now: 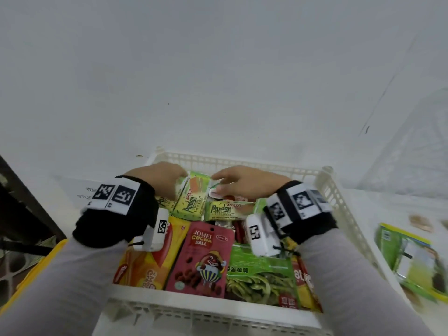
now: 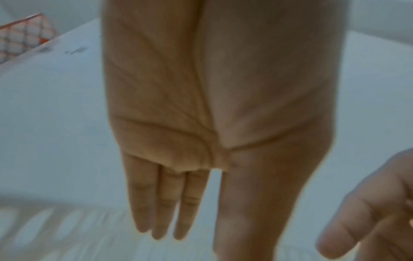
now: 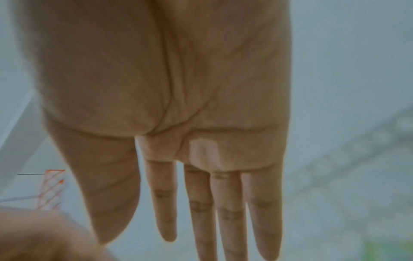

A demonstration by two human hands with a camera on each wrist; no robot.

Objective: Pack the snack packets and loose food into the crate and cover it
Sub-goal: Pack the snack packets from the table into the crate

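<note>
In the head view a white slatted crate [image 1: 332, 190] fills the lower middle of the frame on a white desk [image 1: 378, 204], already packed with snack packets. Along its near edge lie an orange-yellow packet [image 1: 145, 265] at lower left, a pink Jomei Cocoa Ball packet [image 1: 201, 258] in the middle and a green packet of beans [image 1: 259, 275] to its right. Further up sit two green Pandan cake packets, one tilted [image 1: 194, 200] between the hands and one lying flat [image 1: 228, 209] just below the right hand. Both hands are inside the far half of the crate. The left hand [image 1: 157, 178] is at the tilted Pandan packet's left edge and the right hand [image 1: 247, 183] at its right edge, over a red-and-white packet [image 1: 225, 196]; whether either truly touches the packet cannot be told from above. The two wrist views show the fingers of the left hand [image 2: 161, 203] and of the right hand [image 3: 223, 203] stretched out straight and close together, holding nothing. At the right edge of the head view, outside the crate, another green packet [image 1: 412, 260] lies on the desk. A yellow edge [image 1: 38, 270] shows at lower left.
</note>
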